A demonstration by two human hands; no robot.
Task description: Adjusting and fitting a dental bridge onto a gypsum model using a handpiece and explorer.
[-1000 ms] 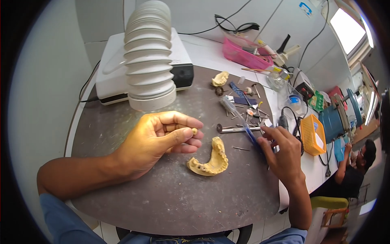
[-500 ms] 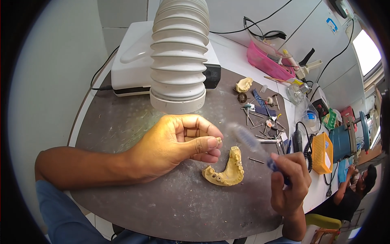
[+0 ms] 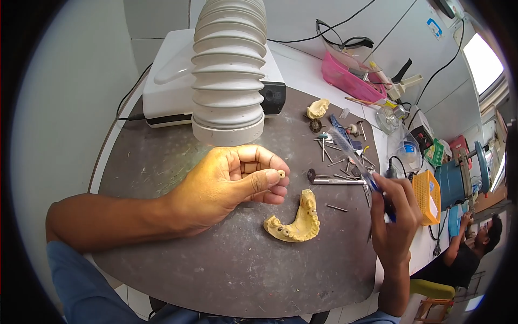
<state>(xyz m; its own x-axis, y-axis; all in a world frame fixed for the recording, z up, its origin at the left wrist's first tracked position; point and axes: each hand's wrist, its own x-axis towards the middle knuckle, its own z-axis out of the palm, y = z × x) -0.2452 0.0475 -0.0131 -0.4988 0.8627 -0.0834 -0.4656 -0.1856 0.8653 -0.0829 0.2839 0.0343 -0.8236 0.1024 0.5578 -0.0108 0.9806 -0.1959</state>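
Note:
Between the thumb and fingertips of my left hand [image 3: 226, 181] is a small cream tooth-like piece [image 3: 281, 174], below the white ribbed suction hose [image 3: 228, 70]. My right hand [image 3: 394, 218] grips a blue-handled tool [image 3: 364, 173] with a pale, translucent upper end angled up-left over scattered rotary bits [image 3: 336, 207]. A yellow horseshoe-shaped dental cast [image 3: 291, 232] lies on the grey mat [image 3: 205, 270] between my hands, a little lower. A smaller cast piece [image 3: 318, 108] sits at the back right of the mat.
A white machine [image 3: 170, 75] stands behind the hose. To the right are a pink basket [image 3: 345, 78], glass jar [image 3: 387, 121], orange basket [image 3: 423, 200], cables and a teal machine [image 3: 453, 183]. A co-worker [image 3: 458, 259] in a black top sits at far right.
My right hand has lifted the blue tool off the mat and raised it, tip up-left. My left hand still holds the small piece. The view has shifted slightly.

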